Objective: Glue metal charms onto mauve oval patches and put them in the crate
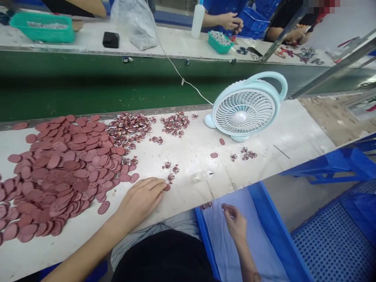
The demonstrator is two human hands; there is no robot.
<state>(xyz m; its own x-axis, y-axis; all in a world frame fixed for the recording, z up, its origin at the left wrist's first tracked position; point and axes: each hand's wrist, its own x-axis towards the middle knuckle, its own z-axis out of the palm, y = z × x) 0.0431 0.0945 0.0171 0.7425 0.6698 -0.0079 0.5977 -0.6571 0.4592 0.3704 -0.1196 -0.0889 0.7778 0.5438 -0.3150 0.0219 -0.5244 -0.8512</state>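
Left hand (141,199) flat on desk (188,188), fingers loose, fingertips touching one red oval tag (167,187) at centre frame, long axis left-right. Big tag pile (58,172) left of it. Right hand (235,223) lower, over blue crate (264,219), pinching small piece (225,205).

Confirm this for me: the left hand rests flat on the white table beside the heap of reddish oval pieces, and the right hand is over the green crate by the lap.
One thing is wrong: the crate is blue, not green. The head view shows the right hand over its pale lining, pinching a small piece. The rest holds: the left hand rests flat on the white table beside the heap of reddish oval pieces.
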